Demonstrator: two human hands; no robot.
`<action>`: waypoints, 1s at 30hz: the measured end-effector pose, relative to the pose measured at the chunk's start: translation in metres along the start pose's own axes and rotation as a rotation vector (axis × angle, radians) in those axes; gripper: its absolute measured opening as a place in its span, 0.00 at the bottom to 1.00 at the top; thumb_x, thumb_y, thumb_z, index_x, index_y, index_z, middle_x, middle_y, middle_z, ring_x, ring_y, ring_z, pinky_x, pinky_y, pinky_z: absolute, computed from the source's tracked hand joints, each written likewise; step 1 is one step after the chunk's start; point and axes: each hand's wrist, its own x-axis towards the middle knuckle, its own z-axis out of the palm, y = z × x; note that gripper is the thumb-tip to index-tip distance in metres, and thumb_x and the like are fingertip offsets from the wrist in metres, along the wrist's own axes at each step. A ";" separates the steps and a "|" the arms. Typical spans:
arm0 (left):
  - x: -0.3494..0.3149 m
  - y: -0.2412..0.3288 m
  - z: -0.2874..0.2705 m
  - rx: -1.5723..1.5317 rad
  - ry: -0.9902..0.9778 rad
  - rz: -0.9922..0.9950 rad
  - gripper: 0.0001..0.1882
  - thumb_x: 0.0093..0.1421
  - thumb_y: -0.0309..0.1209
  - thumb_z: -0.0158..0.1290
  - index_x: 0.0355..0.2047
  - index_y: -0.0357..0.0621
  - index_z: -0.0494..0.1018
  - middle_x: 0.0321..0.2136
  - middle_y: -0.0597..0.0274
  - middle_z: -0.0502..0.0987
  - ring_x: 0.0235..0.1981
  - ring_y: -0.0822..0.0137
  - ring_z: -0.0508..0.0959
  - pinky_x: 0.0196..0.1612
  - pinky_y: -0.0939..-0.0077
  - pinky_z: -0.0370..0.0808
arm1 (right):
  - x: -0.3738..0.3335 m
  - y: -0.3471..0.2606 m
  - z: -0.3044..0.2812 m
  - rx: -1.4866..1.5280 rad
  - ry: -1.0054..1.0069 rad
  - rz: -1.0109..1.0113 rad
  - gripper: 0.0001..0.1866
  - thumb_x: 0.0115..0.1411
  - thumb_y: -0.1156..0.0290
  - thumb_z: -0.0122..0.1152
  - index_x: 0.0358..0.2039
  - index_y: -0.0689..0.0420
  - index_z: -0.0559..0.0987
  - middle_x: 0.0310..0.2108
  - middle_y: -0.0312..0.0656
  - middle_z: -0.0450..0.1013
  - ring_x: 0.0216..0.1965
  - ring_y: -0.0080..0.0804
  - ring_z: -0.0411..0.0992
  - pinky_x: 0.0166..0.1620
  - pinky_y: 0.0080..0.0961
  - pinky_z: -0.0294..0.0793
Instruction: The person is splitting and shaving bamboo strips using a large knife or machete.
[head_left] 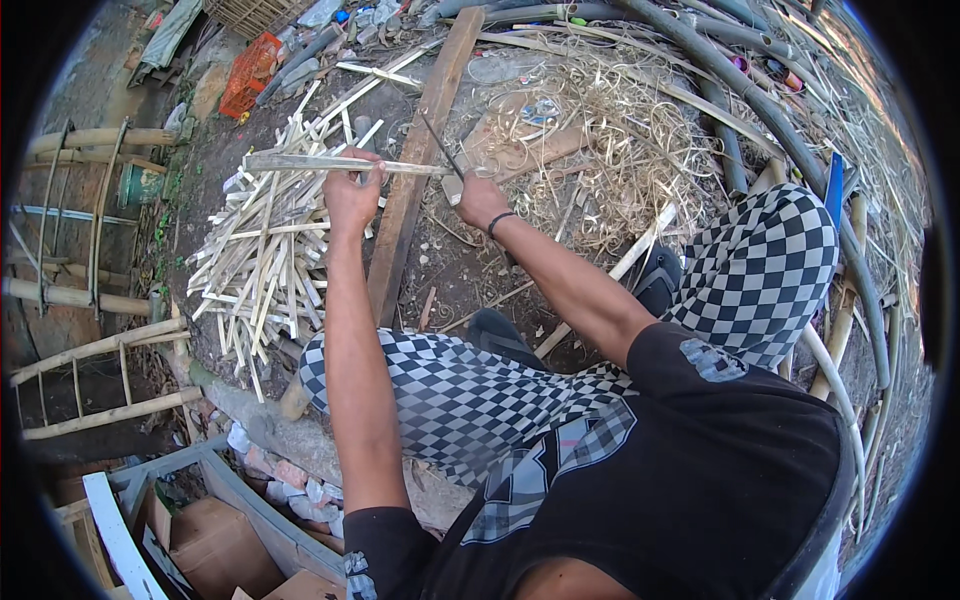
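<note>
My left hand (pixel 352 200) is closed around a long, flat pale bamboo strip (pixel 290 162), which lies level across the wooden plank (pixel 425 130). In my right hand (pixel 482 202), the fingers are wrapped round a knife, its thin dark blade (pixel 440 140) slanting up and to the left. The strip's right end reaches the blade near my right fist. The knife's handle is mostly hidden by my fingers. Below and left of my left hand spreads a heap of cut pale strips (pixel 265 245). Curly shavings (pixel 640 150) lie beyond my right hand.
Grey and brown poles (pixel 760 100) lie along the right and far side. A red plastic crate (pixel 250 75) stands at the far left. Bamboo ladder-like frames (pixel 100 385) are at the left. A cardboard box (pixel 215 545) sits at the lower left. A blue saw-like blade (pixel 834 190) stands beside my knee.
</note>
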 end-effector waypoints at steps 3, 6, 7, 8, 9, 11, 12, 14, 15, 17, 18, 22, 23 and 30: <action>-0.003 0.001 -0.014 0.234 -0.056 -0.056 0.04 0.57 0.21 0.59 0.32 0.40 0.74 0.26 0.63 0.77 0.28 0.76 0.77 0.30 0.81 0.71 | -0.021 -0.025 -0.005 -0.050 0.013 -0.225 0.15 0.60 0.74 0.48 0.48 0.59 0.71 0.36 0.59 0.77 0.41 0.57 0.77 0.45 0.50 0.76; 0.006 0.000 0.000 0.040 -0.024 -0.098 0.06 0.54 0.22 0.61 0.32 0.40 0.75 0.27 0.62 0.79 0.29 0.75 0.77 0.34 0.76 0.72 | -0.020 0.018 0.014 -0.064 0.005 -0.071 0.15 0.61 0.74 0.46 0.48 0.60 0.70 0.35 0.59 0.77 0.39 0.57 0.78 0.43 0.49 0.77; 0.012 -0.007 -0.001 -0.086 -0.019 -0.105 0.06 0.54 0.22 0.60 0.31 0.40 0.74 0.27 0.61 0.79 0.29 0.75 0.79 0.33 0.76 0.73 | -0.006 0.040 0.018 -0.030 0.046 0.023 0.15 0.61 0.74 0.46 0.48 0.61 0.70 0.35 0.59 0.78 0.40 0.55 0.78 0.42 0.49 0.77; 0.010 -0.010 0.001 -0.085 -0.018 -0.098 0.06 0.54 0.22 0.60 0.31 0.40 0.74 0.27 0.61 0.79 0.29 0.75 0.79 0.33 0.76 0.73 | 0.000 0.037 0.015 -0.026 0.052 0.020 0.15 0.61 0.74 0.46 0.48 0.61 0.70 0.35 0.59 0.78 0.40 0.55 0.78 0.42 0.49 0.77; 0.008 -0.013 0.002 -0.139 -0.009 -0.084 0.06 0.54 0.22 0.60 0.31 0.39 0.75 0.27 0.60 0.79 0.30 0.74 0.79 0.33 0.76 0.74 | 0.006 0.034 0.012 -0.086 -0.003 0.009 0.15 0.61 0.74 0.46 0.48 0.61 0.70 0.35 0.59 0.78 0.40 0.55 0.78 0.42 0.49 0.78; 0.002 -0.019 0.004 -0.224 0.013 -0.166 0.06 0.54 0.21 0.60 0.32 0.38 0.75 0.28 0.59 0.79 0.29 0.73 0.79 0.36 0.74 0.75 | 0.008 0.019 0.002 -0.170 -0.145 -0.016 0.16 0.61 0.74 0.47 0.49 0.61 0.70 0.35 0.58 0.78 0.40 0.54 0.79 0.41 0.48 0.78; -0.004 -0.023 0.000 -0.218 0.020 -0.181 0.06 0.54 0.21 0.60 0.32 0.38 0.75 0.28 0.59 0.79 0.29 0.73 0.79 0.36 0.74 0.75 | -0.004 0.014 0.002 -0.173 -0.162 -0.021 0.16 0.61 0.74 0.47 0.49 0.61 0.70 0.35 0.58 0.78 0.40 0.54 0.79 0.41 0.48 0.78; -0.004 -0.029 -0.010 -0.070 0.005 -0.148 0.06 0.54 0.21 0.60 0.32 0.38 0.75 0.28 0.59 0.79 0.29 0.71 0.79 0.38 0.74 0.75 | -0.028 0.002 0.004 -0.197 -0.052 -0.191 0.16 0.61 0.74 0.48 0.49 0.62 0.71 0.37 0.57 0.79 0.41 0.53 0.79 0.41 0.47 0.78; 0.003 -0.023 -0.004 -0.033 0.014 -0.101 0.06 0.54 0.22 0.61 0.32 0.38 0.75 0.28 0.59 0.79 0.30 0.71 0.79 0.38 0.75 0.74 | -0.026 0.026 0.012 -0.177 -0.041 -0.153 0.16 0.61 0.74 0.48 0.49 0.62 0.71 0.37 0.56 0.79 0.41 0.53 0.79 0.42 0.47 0.78; 0.009 -0.017 0.006 -0.070 0.002 -0.092 0.07 0.54 0.22 0.61 0.32 0.39 0.75 0.28 0.59 0.79 0.31 0.71 0.79 0.38 0.75 0.74 | -0.004 0.066 0.006 -0.184 -0.042 -0.085 0.18 0.60 0.74 0.48 0.51 0.62 0.70 0.37 0.58 0.78 0.41 0.55 0.78 0.43 0.48 0.78; 0.013 -0.018 0.007 -0.101 -0.006 -0.108 0.07 0.53 0.22 0.61 0.33 0.39 0.75 0.28 0.59 0.80 0.31 0.71 0.79 0.38 0.74 0.74 | 0.004 0.065 0.000 -0.194 -0.069 -0.020 0.20 0.59 0.74 0.49 0.52 0.62 0.69 0.36 0.59 0.78 0.41 0.57 0.78 0.43 0.49 0.77; 0.009 -0.029 -0.007 0.001 0.016 -0.051 0.07 0.56 0.23 0.61 0.34 0.38 0.74 0.29 0.57 0.80 0.31 0.68 0.81 0.37 0.72 0.76 | 0.007 0.031 -0.022 -0.224 -0.305 -0.095 0.17 0.59 0.72 0.51 0.48 0.65 0.75 0.40 0.59 0.78 0.44 0.54 0.78 0.47 0.45 0.77; 0.001 -0.023 0.003 -0.145 0.001 -0.149 0.07 0.58 0.24 0.60 0.34 0.38 0.73 0.29 0.56 0.80 0.29 0.67 0.81 0.36 0.72 0.77 | -0.005 0.027 -0.029 -0.174 -0.315 -0.032 0.19 0.58 0.73 0.51 0.50 0.65 0.73 0.40 0.60 0.77 0.45 0.55 0.77 0.49 0.45 0.76; 0.004 -0.012 0.000 -0.031 -0.056 -0.089 0.08 0.59 0.20 0.59 0.34 0.34 0.70 0.31 0.57 0.77 0.33 0.70 0.80 0.36 0.78 0.82 | -0.062 -0.069 -0.049 0.066 -0.074 -0.209 0.18 0.58 0.76 0.49 0.49 0.64 0.68 0.32 0.64 0.76 0.41 0.60 0.76 0.44 0.50 0.76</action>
